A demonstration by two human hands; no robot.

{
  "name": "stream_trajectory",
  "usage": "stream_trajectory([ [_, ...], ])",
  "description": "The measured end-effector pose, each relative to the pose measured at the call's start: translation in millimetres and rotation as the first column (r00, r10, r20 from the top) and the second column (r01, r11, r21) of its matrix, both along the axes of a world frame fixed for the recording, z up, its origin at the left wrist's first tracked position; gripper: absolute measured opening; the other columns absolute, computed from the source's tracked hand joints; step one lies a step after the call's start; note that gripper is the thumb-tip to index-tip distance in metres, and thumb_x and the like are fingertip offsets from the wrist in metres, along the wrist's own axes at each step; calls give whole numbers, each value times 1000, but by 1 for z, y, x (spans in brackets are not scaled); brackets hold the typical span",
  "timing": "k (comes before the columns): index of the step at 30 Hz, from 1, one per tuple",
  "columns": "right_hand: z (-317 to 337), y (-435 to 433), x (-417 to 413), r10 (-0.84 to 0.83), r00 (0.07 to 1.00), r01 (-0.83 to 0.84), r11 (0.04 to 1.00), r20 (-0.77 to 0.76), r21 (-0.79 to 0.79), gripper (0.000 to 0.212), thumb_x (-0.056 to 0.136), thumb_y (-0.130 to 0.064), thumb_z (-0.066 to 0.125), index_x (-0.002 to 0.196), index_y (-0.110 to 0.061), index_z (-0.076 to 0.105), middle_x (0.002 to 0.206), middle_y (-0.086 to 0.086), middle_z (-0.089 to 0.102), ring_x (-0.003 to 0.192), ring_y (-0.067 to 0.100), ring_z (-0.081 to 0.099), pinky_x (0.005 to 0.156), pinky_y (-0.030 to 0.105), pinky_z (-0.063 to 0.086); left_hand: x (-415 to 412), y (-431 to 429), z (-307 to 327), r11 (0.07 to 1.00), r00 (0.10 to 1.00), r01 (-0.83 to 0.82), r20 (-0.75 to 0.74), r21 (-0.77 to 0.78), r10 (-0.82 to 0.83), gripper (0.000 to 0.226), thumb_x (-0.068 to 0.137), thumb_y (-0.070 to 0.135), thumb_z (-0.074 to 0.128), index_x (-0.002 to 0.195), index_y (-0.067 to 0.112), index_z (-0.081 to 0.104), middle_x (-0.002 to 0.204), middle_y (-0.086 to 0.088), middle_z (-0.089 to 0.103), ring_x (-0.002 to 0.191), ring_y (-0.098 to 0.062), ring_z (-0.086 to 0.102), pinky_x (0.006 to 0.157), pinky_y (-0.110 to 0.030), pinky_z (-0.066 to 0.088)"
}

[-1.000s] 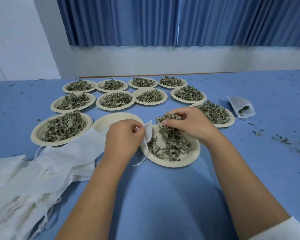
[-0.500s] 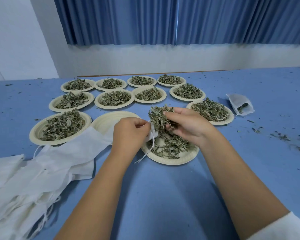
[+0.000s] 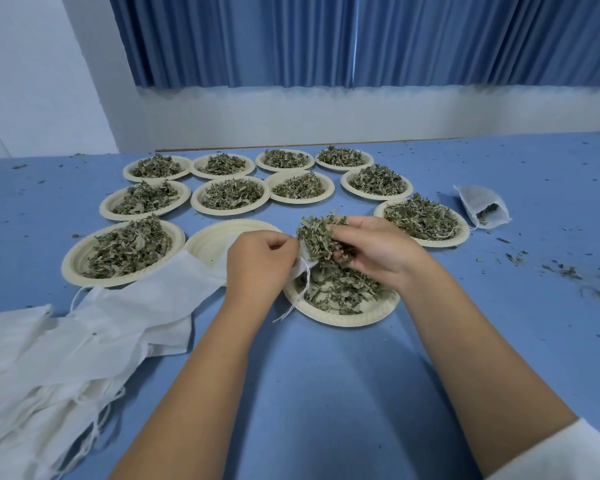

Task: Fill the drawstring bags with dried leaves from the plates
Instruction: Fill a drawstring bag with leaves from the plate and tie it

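The left hand (image 3: 260, 261) is closed around the mouth of a small white drawstring bag (image 3: 307, 263), its fingers pinched on the fabric so that only a scrap of cloth and the dangling cord show beside the knuckles; how wide the mouth stands cannot be told from here. The right hand (image 3: 364, 249) has its fingers curled round a loose clump of dried leaves (image 3: 317, 237), held just above the near plate (image 3: 340, 315) and touching the bag's edge. The main risk, as I judge it, is spillage: the clump looks broader than the opening, so pushing it in at once would shed flakes over the rim (the blue bench (image 3: 326, 393) to the right already carries scattered crumbs). Keeping the bag over the plate should catch most of what falls. A slack pinch could also let the mouth fold shut, and the leaves would crush if forced. One part-filled bag (image 3: 484, 206) lies well apart at the right; the empty bags (image 3: 84, 327) wait at the left.
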State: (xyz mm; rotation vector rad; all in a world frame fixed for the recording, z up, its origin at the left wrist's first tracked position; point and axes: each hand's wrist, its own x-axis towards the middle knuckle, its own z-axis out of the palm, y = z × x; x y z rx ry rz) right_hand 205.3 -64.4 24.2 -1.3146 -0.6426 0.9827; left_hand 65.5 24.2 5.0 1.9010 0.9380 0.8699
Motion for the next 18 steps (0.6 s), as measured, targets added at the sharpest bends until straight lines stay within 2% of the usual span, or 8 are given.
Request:
stream_trajectory([
  [2,-3,1,2,20,994,-13,998,109,-67,6,89,-10,68,85,-13,71,75,-3,73,69,8,63,65,23,51,-1,1,1,999,998,5,66,-38,-2,25,84,14,60,64,0,65,75,-26,61,65,-16,47,72,-38,55],
  [4,-5,2,4,36,984,-15,993,174,-119,10,87,-15,71,78,-18,73,77,-4,72,74,13,59,80,30,48,-1,1,1,998,996,-13,90,-59,18,25,83,14,62,60,10,70,67,-14,65,64,-20,55,78,-49,58],
  [6,-6,1,4,43,973,-9,989,227,-149,13,86,-19,73,73,-22,75,79,-5,73,75,15,60,89,35,47,-2,1,2,997,995,-16,93,-81,24,23,84,15,63,63,19,73,61,3,67,70,-21,65,79,-48,58],
  [8,-7,1,3,45,953,5,986,299,-165,4,84,-21,75,81,-23,77,87,1,76,82,20,66,91,37,51,-1,-1,3,995,995,-1,102,-102,11,22,85,16,65,65,20,73,61,4,67,75,-23,68,80,-47,58],
  [11,-8,0,0,26,885,64,982,464,-176,10,83,-22,76,92,-18,76,81,1,76,73,11,69,74,25,56,0,-3,4,1000,997,-2,78,-30,4,25,86,17,64,62,18,73,62,5,68,72,-19,67,77,-41,57],
  [14,-9,1,-1,21,806,92,983,591,-160,8,84,-18,75,91,-16,76,51,-16,61,46,-5,54,50,9,40,1,-8,6,999,995,43,90,-3,-43,22,86,18,65,66,19,74,59,10,68,67,-12,67,77,-39,57],
  [16,-11,1,-1,36,704,105,983,709,-153,6,84,-17,73,90,-17,75,43,-23,53,43,-7,49,45,6,33,2,-11,6,996,992,90,85,-3,-89,24,88,18,65,66,23,74,58,11,68,64,-8,67,78,-38,58],
  [18,-13,2,-1,52,627,88,987,777,-138,7,84,-15,72,90,-18,75,44,-27,52,47,-10,50,48,6,35,4,-13,4,993,991,118,71,-5,-117,29,89,18,64,62,24,72,58,9,68,64,-10,67,79,-40,57],
])
